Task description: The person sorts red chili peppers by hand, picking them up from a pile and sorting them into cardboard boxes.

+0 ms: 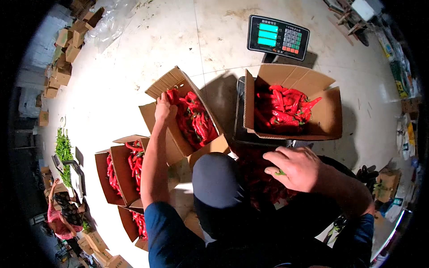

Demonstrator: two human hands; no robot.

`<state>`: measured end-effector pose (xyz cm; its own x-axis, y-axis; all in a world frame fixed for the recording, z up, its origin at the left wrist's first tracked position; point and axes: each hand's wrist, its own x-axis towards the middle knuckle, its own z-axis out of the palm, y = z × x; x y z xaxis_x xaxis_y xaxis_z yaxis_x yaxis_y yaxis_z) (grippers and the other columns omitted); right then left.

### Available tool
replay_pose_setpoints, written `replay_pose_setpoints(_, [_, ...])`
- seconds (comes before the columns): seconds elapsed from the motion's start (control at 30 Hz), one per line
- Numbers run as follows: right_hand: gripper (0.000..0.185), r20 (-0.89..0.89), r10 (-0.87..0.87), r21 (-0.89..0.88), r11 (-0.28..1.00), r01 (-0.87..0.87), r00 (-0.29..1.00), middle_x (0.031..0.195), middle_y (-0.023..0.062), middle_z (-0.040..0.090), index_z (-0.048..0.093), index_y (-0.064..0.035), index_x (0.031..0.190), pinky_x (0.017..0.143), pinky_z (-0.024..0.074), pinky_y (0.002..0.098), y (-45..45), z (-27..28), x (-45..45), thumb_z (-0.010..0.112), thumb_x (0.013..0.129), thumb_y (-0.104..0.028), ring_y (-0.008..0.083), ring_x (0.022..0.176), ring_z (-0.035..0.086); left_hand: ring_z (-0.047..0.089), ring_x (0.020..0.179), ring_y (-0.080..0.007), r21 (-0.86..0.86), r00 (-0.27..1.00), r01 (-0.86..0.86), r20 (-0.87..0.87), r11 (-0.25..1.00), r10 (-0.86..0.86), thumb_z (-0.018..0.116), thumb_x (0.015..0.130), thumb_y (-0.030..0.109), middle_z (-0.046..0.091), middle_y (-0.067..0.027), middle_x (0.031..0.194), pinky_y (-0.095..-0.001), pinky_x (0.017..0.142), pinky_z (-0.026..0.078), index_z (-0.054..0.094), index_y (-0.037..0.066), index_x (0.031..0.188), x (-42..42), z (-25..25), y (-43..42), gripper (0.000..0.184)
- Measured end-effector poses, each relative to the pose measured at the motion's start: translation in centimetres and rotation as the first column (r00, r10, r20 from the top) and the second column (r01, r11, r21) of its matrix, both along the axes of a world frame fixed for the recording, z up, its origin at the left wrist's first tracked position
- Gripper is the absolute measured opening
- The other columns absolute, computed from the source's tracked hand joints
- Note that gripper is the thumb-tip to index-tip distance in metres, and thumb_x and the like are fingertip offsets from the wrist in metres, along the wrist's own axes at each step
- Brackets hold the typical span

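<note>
My left hand (165, 110) reaches over the side of a tilted cardboard box (179, 145) of red chili peppers (196, 120). Its fingers are closed around a red pepper (172, 95) by the box's far left corner. My right hand (297, 167) hovers over a dark heap of red peppers (257, 178) near my knees, fingers curled. A small green piece (280, 172), perhaps a stem, shows between its thumb and fingers. In front of that hand, another open cardboard box (328, 109) partly filled with red peppers (286, 105) stands on a scale (240, 120).
The scale's lit display (278, 38) rises behind the right box. More boxes of red peppers (136, 163) stand at left. Farther left are a pile of green peppers (64, 145) and a person in pink (60, 219). Cardboard boxes (62, 76) line the far left wall.
</note>
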<state>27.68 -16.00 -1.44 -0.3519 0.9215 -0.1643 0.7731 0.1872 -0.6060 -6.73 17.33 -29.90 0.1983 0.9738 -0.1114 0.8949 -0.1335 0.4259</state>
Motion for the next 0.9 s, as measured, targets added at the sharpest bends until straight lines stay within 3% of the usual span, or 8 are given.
replay_pose_setpoints(0.03, [0.027,-0.007,-0.012,0.029,1.0,0.012,1.0,0.088,0.0143,0.062,0.058,-0.0051,0.108,0.064,0.0532,0.0431,-0.1,-0.4,0.0,0.068,0.088,-0.021,0.0338,0.075,0.066,0.065,0.093,-0.0361,-0.085,0.882,0.093,0.469,0.992,-0.042,0.059,0.078,0.004,0.06,-0.0211,0.112,-0.0481,0.078,0.057,0.05,0.005,0.121,1.1,4.5,-2.2,0.043])
replay_pose_setpoints(0.1, [0.025,-0.142,-0.079,0.095,0.991,0.094,0.987,0.09,0.0149,0.062,0.058,-0.0059,0.106,0.064,0.053,0.0442,0.3,-1.4,0.1,0.067,0.088,-0.02,0.0352,0.076,0.065,0.065,0.094,-0.0334,-0.352,0.591,0.084,0.771,0.932,0.238,0.058,0.075,0.0,0.061,-0.0196,0.109,-0.0448,0.073,0.058,0.05,0.003,0.122,2.9,11.8,-5.5,0.047])
replay_pose_setpoints(0.2, [0.02,-0.322,-0.228,0.098,0.957,0.272,0.919,0.082,0.0163,0.067,0.061,-0.0021,0.1,0.066,0.0536,0.041,1.4,-1.7,-0.2,0.07,0.088,-0.016,0.0335,0.077,0.068,0.065,0.096,-0.0319,-0.407,0.098,0.371,0.911,0.835,0.401,0.057,0.072,-0.003,0.062,-0.0169,0.106,-0.0414,0.068,0.06,0.049,0.002,0.126,5.2,19.3,-9.6,0.055])
replay_pose_setpoints(0.23, [0.016,-0.35,-0.308,-0.008,0.945,0.326,0.885,0.088,0.0135,0.07,0.063,0.0007,0.099,0.074,0.0531,0.0328,1.9,-1.2,-0.3,0.07,0.088,-0.009,0.0217,0.084,0.07,0.065,0.097,-0.0319,-0.343,-0.056,0.479,0.907,0.808,0.418,0.057,0.072,-0.004,0.062,-0.016,0.105,-0.0404,0.066,0.061,0.048,0.002,0.128,5.9,20.6,-10.7,0.058])
replay_pose_setpoints(0.37, [0.013,-0.555,-0.39,-0.055,0.899,0.436,0.735,0.08,0.0039,0.065,0.064,0.001,0.095,0.067,0.051,0.0278,3.7,-1.5,-1.0,0.066,0.092,-0.011,0.0092,0.074,0.059,0.058,0.111,-0.0359,-0.047,-0.356,0.675,0.853,0.736,0.381,0.06,0.075,0.001,0.054,-0.0172,0.122,-0.0448,0.067,0.06,0.043,0.007,0.135,10.4,25.5,-13.8,0.063])
replay_pose_setpoints(0.43, [0.013,-0.643,-0.497,-0.274,0.86,0.431,0.583,0.079,0.002,0.064,0.064,0.0,0.094,0.056,0.0456,0.0224,3.9,0.5,-1.6,0.063,0.095,-0.012,0.0047,0.064,0.054,0.057,0.113,-0.0359,0.036,-0.432,0.711,0.811,0.702,0.395,0.06,0.084,0.005,0.054,-0.0159,0.126,-0.0476,0.072,0.058,0.043,0.01,0.138,12.6,27.2,-15.0,0.057])
replay_pose_setpoints(0.53, [0.02,-0.771,-0.398,-0.181,0.886,0.428,0.497,0.077,0.0033,0.064,0.062,0.0023,0.096,0.05,0.0406,0.0221,3.8,1.3,-2.2,0.063,0.096,-0.017,0.0056,0.057,0.053,0.056,0.118,-0.0358,0.13,-0.498,0.72,0.781,0.681,0.377,0.056,0.095,0.014,0.055,-0.0149,0.13,-0.05,0.077,0.056,0.042,0.012,0.139,15.4,28.8,-16.1,0.046])
replay_pose_setpoints(0.9, [0.018,-0.799,-0.6,-0.507,0.704,0.497,0.035,0.073,-0.0016,0.057,0.06,-0.0076,0.093,0.041,0.0324,0.0196,2.2,2.7,-3.2,0.071,0.09,-0.021,0.0056,0.051,0.05,0.05,0.127,-0.0393,-0.034,-0.416,0.547,0.856,0.836,0.307,0.061,0.088,0.007,0.043,-0.0157,0.143,-0.0537,0.099,0.051,0.036,0.009,0.14,22.0,29.5,-22.9,0.058])
